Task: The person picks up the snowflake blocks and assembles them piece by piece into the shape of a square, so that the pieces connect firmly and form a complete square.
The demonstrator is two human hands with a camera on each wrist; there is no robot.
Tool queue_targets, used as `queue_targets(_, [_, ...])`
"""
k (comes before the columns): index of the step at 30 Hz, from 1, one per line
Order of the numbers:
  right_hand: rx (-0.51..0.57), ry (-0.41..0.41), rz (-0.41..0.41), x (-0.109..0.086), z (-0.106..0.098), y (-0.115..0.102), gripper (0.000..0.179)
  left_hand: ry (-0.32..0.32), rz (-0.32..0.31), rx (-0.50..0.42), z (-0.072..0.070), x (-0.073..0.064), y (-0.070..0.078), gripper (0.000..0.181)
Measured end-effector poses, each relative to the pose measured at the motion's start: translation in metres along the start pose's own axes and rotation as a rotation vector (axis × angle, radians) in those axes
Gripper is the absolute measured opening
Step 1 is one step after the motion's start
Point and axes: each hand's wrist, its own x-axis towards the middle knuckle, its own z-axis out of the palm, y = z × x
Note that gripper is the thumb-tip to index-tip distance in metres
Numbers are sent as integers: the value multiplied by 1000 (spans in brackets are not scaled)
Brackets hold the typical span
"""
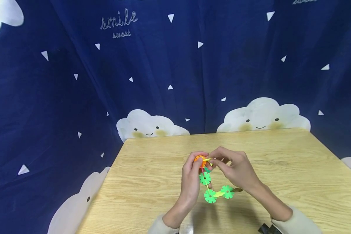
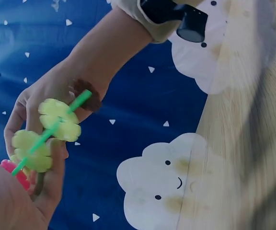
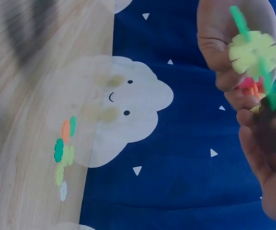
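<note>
In the head view, my left hand [image 1: 190, 175] grips an orange snowflake disc [image 1: 197, 158], with the thumb on its face. My right hand [image 1: 235, 165] pinches a thin yellow snowflake disc [image 1: 207, 159], seen edge-on against the orange one. From there hangs a joined chain: a green disc [image 1: 205, 178], a lower green disc [image 1: 210, 196], an edge-on yellow disc [image 1: 219, 194], another green disc [image 1: 227, 191] and a brown disc [image 1: 238, 190] under the right hand. Fingers partly hide the joint. The brown disc [image 3: 274, 124] looks blurred and close in the right wrist view.
A wooden table [image 1: 146, 169] lies beneath both hands. Behind it hangs a dark blue curtain [image 1: 152, 65] with clouds and triangles. Several small coloured discs [image 3: 59, 150] show against the wood in the right wrist view. A black wrist camera [image 2: 191, 28] sits on the right sleeve.
</note>
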Motion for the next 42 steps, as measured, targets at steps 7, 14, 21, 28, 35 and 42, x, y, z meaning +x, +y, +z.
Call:
queue_targets(7, [-9, -35, 13, 1, 0, 1, 34, -37, -8, 129, -4, -2, 0, 25])
queue_targets(14, [39, -55, 2, 4, 0, 5, 35, -50, 25, 136, -4, -4, 0, 26])
queue_targets(21, [85, -99, 46, 5, 1, 12, 30, -61, 26, 150, -4, -5, -3, 25])
queue_targets(28, [182, -146, 322, 5, -10, 34, 16, -56, 32, 180, -7, -2, -2, 25])
queue_targets(35, [157, -127, 517, 2, -8, 80, 17, -106, 56, 98, -10, 0, 0, 26])
queue_targets(42, [92, -216, 650, -20, 8, 125, 23, -153, 35, 9, -10, -1, 2, 28])
